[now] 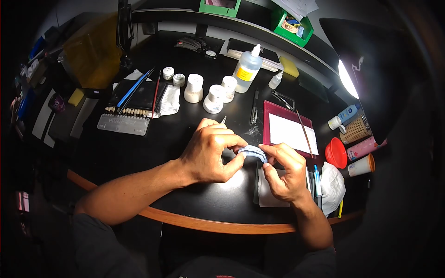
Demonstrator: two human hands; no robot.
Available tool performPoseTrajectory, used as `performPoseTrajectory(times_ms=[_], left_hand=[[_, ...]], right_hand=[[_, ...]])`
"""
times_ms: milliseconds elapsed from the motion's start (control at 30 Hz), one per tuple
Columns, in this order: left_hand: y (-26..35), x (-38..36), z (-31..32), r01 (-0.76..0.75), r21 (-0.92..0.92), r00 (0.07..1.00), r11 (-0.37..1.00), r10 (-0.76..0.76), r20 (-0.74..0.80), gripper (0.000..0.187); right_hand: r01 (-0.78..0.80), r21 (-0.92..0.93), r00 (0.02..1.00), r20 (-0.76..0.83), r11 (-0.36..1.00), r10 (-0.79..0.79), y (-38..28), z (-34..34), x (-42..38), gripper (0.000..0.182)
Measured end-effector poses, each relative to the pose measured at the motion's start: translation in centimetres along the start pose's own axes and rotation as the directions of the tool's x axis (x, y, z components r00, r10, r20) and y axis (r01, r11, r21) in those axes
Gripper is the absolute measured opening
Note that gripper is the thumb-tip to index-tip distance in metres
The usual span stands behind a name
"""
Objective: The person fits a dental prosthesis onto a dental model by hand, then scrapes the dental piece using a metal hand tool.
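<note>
Over the front of the black desk, both hands hold a small pale blue arch-shaped piece (pixel 252 152) that looks like a dental cast. My left hand (pixel 211 153) pinches its left end between thumb and fingers. At the other end, my right hand (pixel 285 171) grips it with thumb and index finger. Just beyond the left knuckles a thin silver tip (pixel 224 120) shows, the rest of it hidden. Below the right hand lie a white sheet (pixel 271 192) and a dark-edged glass plate. A maroon tray (pixel 282 107) with a white pad (pixel 289 134) sits beyond that hand.
White-capped jars (pixel 213 99) and a large clear bottle (pixel 247 69) stand behind the hands. At left are brushes (pixel 134 88) and a tooth shade guide (pixel 123 124). A red bowl (pixel 336 153), crumpled white plastic (pixel 332 187) and a bright lamp (pixel 347 78) are at right.
</note>
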State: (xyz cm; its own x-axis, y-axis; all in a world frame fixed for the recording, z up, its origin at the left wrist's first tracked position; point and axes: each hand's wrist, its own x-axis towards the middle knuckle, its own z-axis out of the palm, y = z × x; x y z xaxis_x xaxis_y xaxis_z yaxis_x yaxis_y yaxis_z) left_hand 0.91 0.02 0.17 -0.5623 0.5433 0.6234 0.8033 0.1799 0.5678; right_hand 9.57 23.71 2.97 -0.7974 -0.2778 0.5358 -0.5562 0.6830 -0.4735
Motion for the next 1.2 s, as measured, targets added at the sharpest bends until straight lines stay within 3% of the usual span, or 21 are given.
performPoseTrajectory(times_ms=[900, 1200], left_hand=[[-0.06, 0.14, 0.07, -0.084, 0.035, 0.994, 0.996, 0.087, -0.071, 0.027], [-0.07, 0.12, 0.22, -0.132, 0.022, 0.989, 0.991, 0.133, -0.072, 0.031]], right_hand=[[0.002, -0.012, 0.999, -0.048, 1.000, -0.003, 0.16, 0.41, 0.13, 0.031], [-0.023, -0.012, 0.999, -0.035, 1.000, 0.022, 0.15, 0.47, 0.02, 0.036]])
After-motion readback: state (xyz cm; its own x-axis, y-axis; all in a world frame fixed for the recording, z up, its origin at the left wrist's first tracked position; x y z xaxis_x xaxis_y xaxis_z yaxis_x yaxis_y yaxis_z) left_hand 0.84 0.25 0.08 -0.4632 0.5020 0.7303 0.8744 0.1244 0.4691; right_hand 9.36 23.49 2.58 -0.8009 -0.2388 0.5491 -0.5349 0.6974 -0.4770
